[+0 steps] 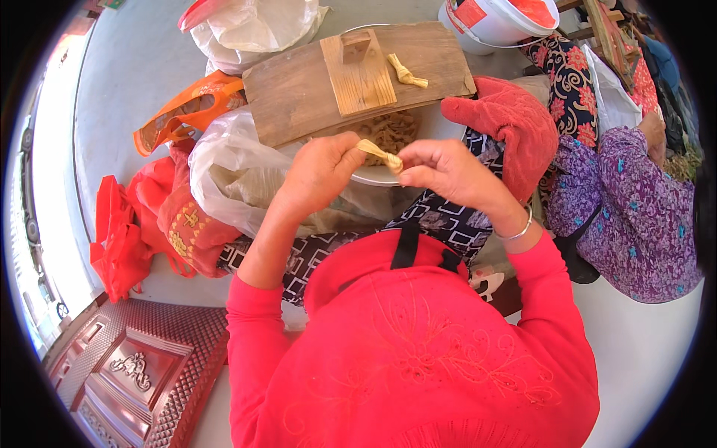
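Observation:
A pale yellow knotted strip (380, 154) is stretched between my two hands, above the near rim of a light-coloured basin (373, 177). My left hand (320, 172) pinches its left end between thumb and fingers. At the knotted end, the thumb and fingertips of my right hand (452, 173) are closed on it. Brown, crumpled pieces (394, 133) lie in the basin, partly hidden by a wooden board (287, 93) across its far side. On that board rest a smaller wooden piece (357, 86) with a notched block and another knotted yellow strip (408, 73).
A white bucket (478, 26) stands beyond the board's right end. An orange bag (183, 116), clear plastic (231, 168) and a red bag (116, 239) lie left. Red cloth (511, 123) covers my right knee. Another person in purple patterned clothing (635, 209) sits right. A brown door panel (142, 366) lies lower left.

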Demonstrator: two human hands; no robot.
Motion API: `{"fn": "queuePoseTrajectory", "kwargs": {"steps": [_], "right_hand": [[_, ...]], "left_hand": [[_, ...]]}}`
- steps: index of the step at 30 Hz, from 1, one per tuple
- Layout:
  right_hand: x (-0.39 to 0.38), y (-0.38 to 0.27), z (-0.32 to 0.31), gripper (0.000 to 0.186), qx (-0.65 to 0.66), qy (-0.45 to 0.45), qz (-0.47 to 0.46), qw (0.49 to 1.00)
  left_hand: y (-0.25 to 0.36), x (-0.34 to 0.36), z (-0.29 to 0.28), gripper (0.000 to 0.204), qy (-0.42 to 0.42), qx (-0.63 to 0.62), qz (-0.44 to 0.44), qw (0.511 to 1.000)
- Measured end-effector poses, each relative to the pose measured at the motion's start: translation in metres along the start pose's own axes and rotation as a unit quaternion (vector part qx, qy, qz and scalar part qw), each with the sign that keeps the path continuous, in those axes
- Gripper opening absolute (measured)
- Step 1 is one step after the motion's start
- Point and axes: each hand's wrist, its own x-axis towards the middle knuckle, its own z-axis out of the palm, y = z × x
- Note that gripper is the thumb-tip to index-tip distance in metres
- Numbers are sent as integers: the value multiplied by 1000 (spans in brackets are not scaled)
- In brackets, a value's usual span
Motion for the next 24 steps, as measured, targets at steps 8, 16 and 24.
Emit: {"fn": "queuePoseTrajectory", "kwargs": {"steps": [8,16,24], "right_hand": [[-5,15,9,24,-65,53,13,996],[-6,23,19,11,-11,140,-16,990],[-12,13,17,16,-47,82,-10,995]], "left_hand": [[4,0,2,24,-8,33,-20,999],[13,-10,27,16,106,205,70,970],[12,-22,33,20,54,147,21,987]]}}
